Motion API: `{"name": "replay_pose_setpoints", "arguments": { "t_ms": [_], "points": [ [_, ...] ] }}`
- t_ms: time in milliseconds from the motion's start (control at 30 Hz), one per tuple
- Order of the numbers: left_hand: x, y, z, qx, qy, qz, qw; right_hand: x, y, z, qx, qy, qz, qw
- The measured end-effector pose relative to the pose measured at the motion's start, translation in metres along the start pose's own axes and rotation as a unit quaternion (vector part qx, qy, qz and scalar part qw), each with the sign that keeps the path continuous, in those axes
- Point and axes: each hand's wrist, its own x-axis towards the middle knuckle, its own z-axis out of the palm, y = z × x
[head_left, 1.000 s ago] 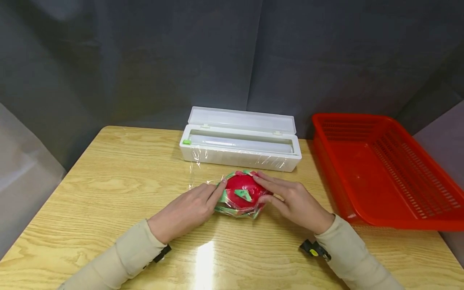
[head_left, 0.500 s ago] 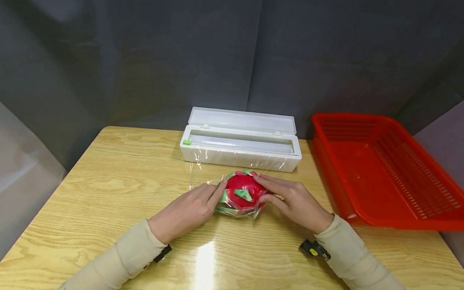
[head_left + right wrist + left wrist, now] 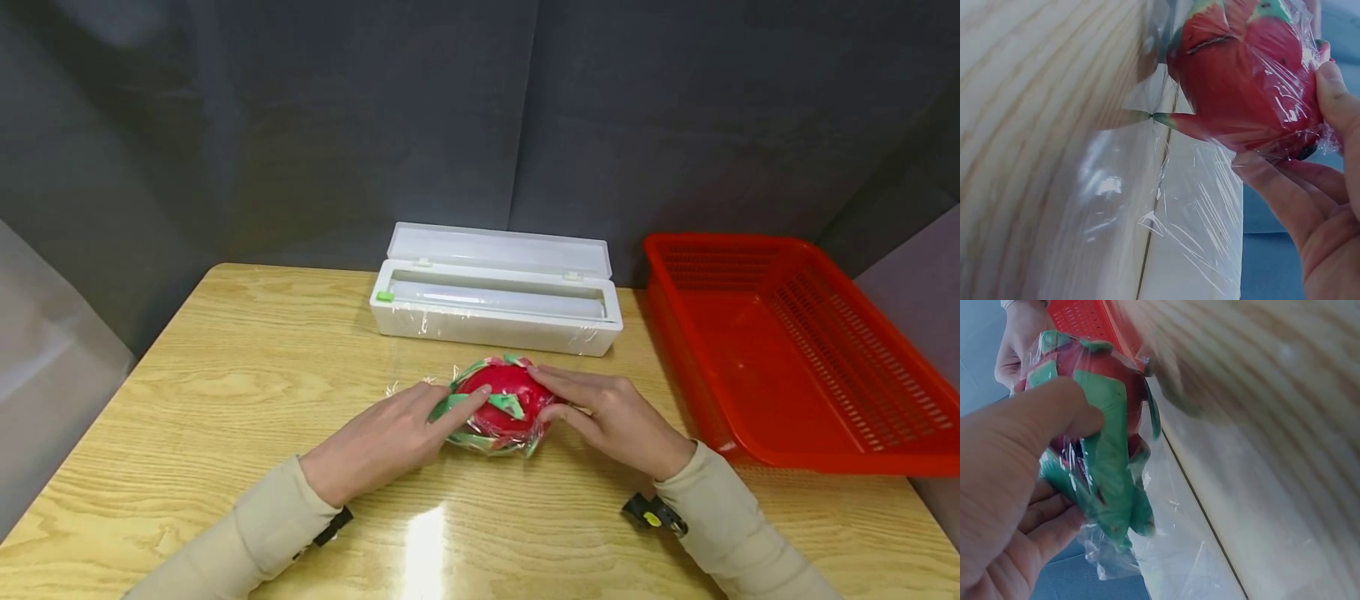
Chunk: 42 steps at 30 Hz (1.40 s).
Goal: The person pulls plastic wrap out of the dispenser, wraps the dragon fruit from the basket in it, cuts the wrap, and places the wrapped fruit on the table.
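A red dragon fruit [image 3: 504, 377] with green-tipped scales lies on the table between both hands, with clear cling film [image 3: 1194, 206] drawn over it. My left hand [image 3: 386, 440] grips its left end. In the left wrist view the thumb presses a long green scale [image 3: 1107, 459] through the film, and the other fingers are behind the fruit. On the opposite end my right hand [image 3: 618, 421] holds the fruit between thumb and fingers. From the fruit, the film stretches back toward a white dispenser box [image 3: 491, 327], where a film roll [image 3: 495, 298] lies inside.
The box's lid [image 3: 498, 246] stands raised at the back, and a green slider [image 3: 385, 297] sits at its left front edge. A red plastic basket [image 3: 862, 461] occupies the right side. Dark cloth [image 3: 375, 125] hangs behind the wooden table [image 3: 225, 375].
My left thumb or finger has shifted right and downward over the fruit, pressing on a green scale. The fruit has turned slightly. My right hand stays nearly in place.
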Motion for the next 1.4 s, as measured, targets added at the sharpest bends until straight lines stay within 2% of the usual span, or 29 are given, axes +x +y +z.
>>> {"name": "replay_pose_setpoints", "arguments": {
  "t_ms": [167,400,733,900,1033,1400],
  "points": [
    [-0.0008,0.0001,-0.0022,-0.011,0.0,0.01,0.9999,0.0001,-0.0013,-0.0029,0.012,-0.02,0.023,0.999],
    [-0.0006,0.0004,-0.0053,-0.005,-0.002,0.014,0.9999,0.0005,-0.001,-0.0037,0.015,-0.023,0.02,0.999],
    [0.0032,0.003,-0.0009,-0.022,0.001,-0.011,0.9997,0.0018,-0.0004,-0.004,0.011,-0.014,0.022,1.0],
    [0.002,0.0034,-0.0009,-0.03,-0.014,-0.018,0.9993,0.0028,0.0002,-0.0034,0.018,-0.018,0.032,0.999],
    [0.0013,0.0038,0.0002,-0.025,-0.024,-0.02,0.9992,0.0026,0.0011,-0.0036,0.023,-0.019,0.046,0.999],
    [0.0015,0.0049,0.0036,0.01,-0.009,-0.021,0.9997,0.0039,0.002,-0.0018,0.029,-0.006,0.055,0.998]
  ]
}}
